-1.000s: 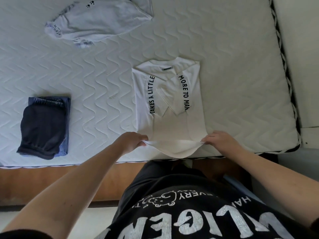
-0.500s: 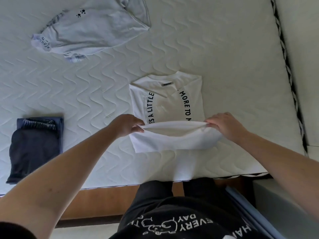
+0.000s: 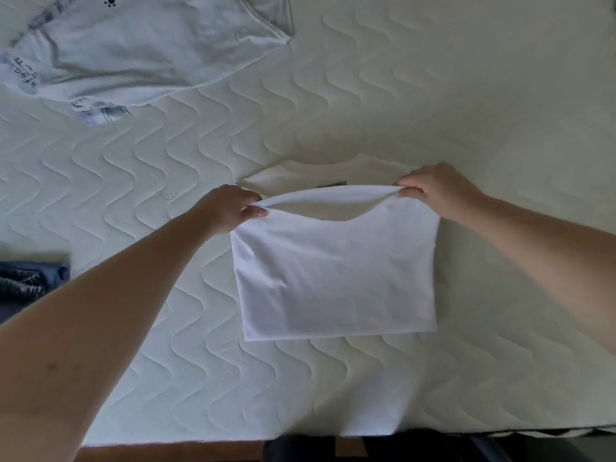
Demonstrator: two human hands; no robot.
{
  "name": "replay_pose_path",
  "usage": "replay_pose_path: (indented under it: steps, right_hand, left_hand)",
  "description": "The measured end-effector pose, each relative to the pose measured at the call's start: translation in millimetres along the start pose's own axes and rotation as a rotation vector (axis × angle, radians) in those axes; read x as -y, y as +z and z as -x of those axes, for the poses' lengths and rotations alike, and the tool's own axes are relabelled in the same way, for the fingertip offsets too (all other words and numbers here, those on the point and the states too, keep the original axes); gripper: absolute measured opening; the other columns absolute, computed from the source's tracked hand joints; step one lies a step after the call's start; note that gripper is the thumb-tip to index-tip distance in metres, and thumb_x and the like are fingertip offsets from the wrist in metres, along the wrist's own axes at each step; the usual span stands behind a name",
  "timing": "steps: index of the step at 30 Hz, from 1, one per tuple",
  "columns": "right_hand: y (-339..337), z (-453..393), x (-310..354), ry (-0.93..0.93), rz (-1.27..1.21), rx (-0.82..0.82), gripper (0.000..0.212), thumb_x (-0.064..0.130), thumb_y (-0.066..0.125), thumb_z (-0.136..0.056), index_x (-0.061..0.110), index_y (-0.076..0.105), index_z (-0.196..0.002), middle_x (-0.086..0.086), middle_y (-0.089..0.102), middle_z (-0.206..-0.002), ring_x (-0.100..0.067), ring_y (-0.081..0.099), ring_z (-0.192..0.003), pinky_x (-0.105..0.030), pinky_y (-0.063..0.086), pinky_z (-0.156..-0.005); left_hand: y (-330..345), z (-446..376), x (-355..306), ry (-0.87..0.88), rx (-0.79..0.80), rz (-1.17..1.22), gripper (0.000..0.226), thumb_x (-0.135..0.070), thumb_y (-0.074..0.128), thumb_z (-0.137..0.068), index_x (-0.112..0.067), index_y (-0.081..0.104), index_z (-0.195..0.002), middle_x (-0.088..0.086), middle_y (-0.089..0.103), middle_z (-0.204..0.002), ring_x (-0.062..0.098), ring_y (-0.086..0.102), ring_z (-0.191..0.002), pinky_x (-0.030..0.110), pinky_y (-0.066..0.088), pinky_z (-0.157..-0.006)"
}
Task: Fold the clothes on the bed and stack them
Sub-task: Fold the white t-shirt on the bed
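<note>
A white T-shirt (image 3: 336,275) lies on the quilted mattress (image 3: 433,95), its lower half doubled over the upper half so the printed lettering is hidden. My left hand (image 3: 230,208) pinches the left corner of the folded-over hem. My right hand (image 3: 436,188) pinches the right corner. Between them the hem sags a little above the collar, whose dark label just shows. A pale grey shirt (image 3: 140,48) lies unfolded at the far left. Part of a folded dark blue stack (image 3: 23,281) shows at the left edge.
The mattress's near edge (image 3: 233,438) runs along the bottom, with a wooden bed frame (image 3: 166,453) below it. Bare mattress stretches right of the white shirt and between it and the grey one.
Both hands carried the shirt's hem away from me, up over the lettering to the collar, folding it in half. The view moved closer and the dark stack slid towards the left edge.
</note>
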State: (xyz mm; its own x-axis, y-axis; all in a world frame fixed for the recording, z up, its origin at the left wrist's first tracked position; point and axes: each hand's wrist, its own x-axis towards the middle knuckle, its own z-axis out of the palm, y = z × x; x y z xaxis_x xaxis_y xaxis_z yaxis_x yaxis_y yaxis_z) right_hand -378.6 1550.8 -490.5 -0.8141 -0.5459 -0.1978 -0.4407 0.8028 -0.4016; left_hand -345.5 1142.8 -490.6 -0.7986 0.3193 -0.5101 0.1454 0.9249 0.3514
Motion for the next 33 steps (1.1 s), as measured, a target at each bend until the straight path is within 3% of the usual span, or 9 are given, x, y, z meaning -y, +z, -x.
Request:
replay_pose_path:
  steps: [5,11,14,18,24,28,31,33]
  right_hand:
    - [20.9,-33.7,-29.9,0.082,0.011,-0.057,0.020,0.025,0.067,-0.090,0.005,0.070,-0.094,-0.016,0.070,-0.079,-0.033,0.066,-0.073,-0.029,0.028,-0.061]
    - [43.3,-57.6,-44.8,0.183,0.064,-0.046,0.028,0.033,0.062,-0.093,0.007,0.069,-0.097,-0.016,0.070,-0.086,-0.036,0.064,-0.084,-0.038,0.038,-0.074]
    - [51.3,-65.9,-47.5,0.233,0.144,-0.073,0.031,0.035,0.060,-0.093,0.007,0.069,-0.102,-0.017,0.066,-0.097,-0.038,0.059,-0.096,-0.040,0.036,-0.079]
    - [59.2,-76.0,-46.1,0.288,0.140,-0.037,0.032,0.033,0.061,-0.093,0.007,0.069,-0.110,-0.019,0.060,-0.110,-0.040,0.052,-0.104,-0.041,0.038,-0.085]
    - [60.9,-88.4,-48.2,0.407,0.033,0.034,0.032,0.032,0.057,-0.096,0.007,0.064,-0.116,-0.023,0.057,-0.111,-0.041,0.055,-0.106,-0.042,0.042,-0.086]
    - [59.4,-91.7,-51.0,0.430,-0.071,0.048,0.037,0.033,0.066,-0.090,0.013,0.057,-0.119,-0.011,0.061,-0.117,-0.034,0.057,-0.107,-0.037,0.041,-0.083]
    - [49.1,-95.6,-53.9,0.453,-0.070,0.201,0.059,0.041,0.078,-0.077,0.017,0.052,-0.125,-0.006,0.059,-0.124,-0.030,0.056,-0.111,-0.036,0.041,-0.085]
    - [42.0,-99.3,-55.8,0.427,0.020,0.327,0.056,0.040,0.082,-0.073,0.014,0.056,-0.116,-0.011,0.061,-0.120,-0.031,0.057,-0.105,-0.035,0.042,-0.081]
  left_hand:
    - [2.4,-43.3,24.4,-0.101,-0.041,0.094,0.023,-0.046,0.060,-0.092,-0.025,0.054,-0.094,-0.001,0.058,-0.077,0.024,0.056,-0.077,0.032,0.040,-0.065]
    - [17.6,-79.8,24.7,-0.173,-0.175,0.100,0.023,-0.037,0.065,-0.091,-0.015,0.064,-0.097,0.004,0.061,-0.086,0.027,0.059,-0.084,0.032,0.039,-0.067]
    - [23.6,-89.7,25.2,-0.200,-0.219,0.046,0.028,-0.036,0.064,-0.092,-0.011,0.066,-0.104,0.010,0.058,-0.106,0.031,0.054,-0.104,0.039,0.045,-0.084]
    - [24.4,-99.4,28.3,-0.282,-0.159,-0.018,0.035,-0.039,0.061,-0.093,-0.009,0.063,-0.110,0.013,0.050,-0.122,0.035,0.049,-0.114,0.048,0.043,-0.097]
    - [17.4,-113.8,30.7,-0.376,-0.137,0.110,0.032,-0.040,0.063,-0.092,-0.015,0.060,-0.110,0.011,0.061,-0.113,0.031,0.056,-0.105,0.040,0.046,-0.087]
    - [9.8,-115.0,35.1,-0.398,-0.050,0.173,0.050,-0.050,0.075,-0.079,-0.017,0.057,-0.111,0.006,0.061,-0.105,0.028,0.059,-0.091,0.040,0.049,-0.086]
    - [-1.0,-117.3,31.8,-0.356,0.120,-0.005,0.054,-0.051,0.082,-0.070,-0.014,0.060,-0.103,0.008,0.060,-0.102,0.030,0.056,-0.097,0.038,0.048,-0.085]
    - [-6.5,-118.6,29.7,-0.346,0.160,-0.021,0.043,-0.043,0.084,-0.071,-0.014,0.064,-0.095,0.009,0.061,-0.097,0.030,0.057,-0.094,0.032,0.044,-0.076]
